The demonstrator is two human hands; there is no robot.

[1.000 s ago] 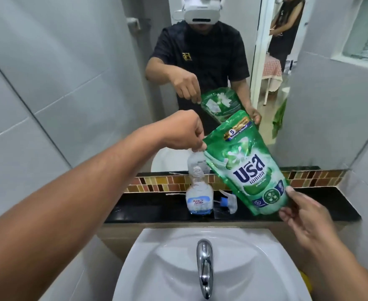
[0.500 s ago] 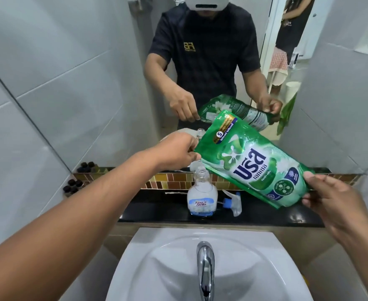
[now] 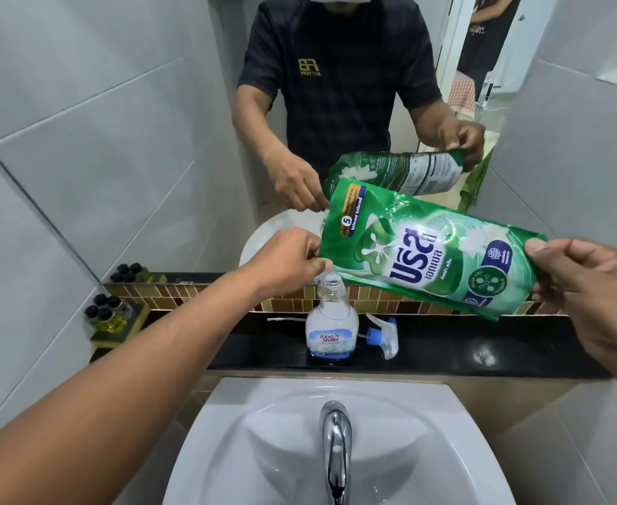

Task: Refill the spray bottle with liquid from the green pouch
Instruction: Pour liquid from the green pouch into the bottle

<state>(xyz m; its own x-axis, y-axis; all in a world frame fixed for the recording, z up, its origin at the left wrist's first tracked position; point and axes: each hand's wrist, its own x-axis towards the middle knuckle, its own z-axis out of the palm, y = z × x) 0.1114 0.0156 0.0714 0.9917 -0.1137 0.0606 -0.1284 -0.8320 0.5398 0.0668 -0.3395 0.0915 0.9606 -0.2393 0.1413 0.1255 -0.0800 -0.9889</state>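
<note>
The left hand (image 3: 292,262) is pinching the lower spout corner of the glossy green plastic refill pouch (image 3: 427,253), fingers closed tight on it, while the right hand (image 3: 587,282) is gripping the pouch's opposite bottom edge, thumb on top. The pouch is lying tilted between the two grips, its left end lower. Just below the left pinch, the clear plastic spray bottle with a blue-and-white label (image 3: 331,324) is standing upright and uncapped on the black stone ledge (image 3: 482,349). Whether liquid is leaving the spout is hard to tell. The white and blue trigger sprayer head (image 3: 383,335) is lying beside the bottle, under the pouch
</note>
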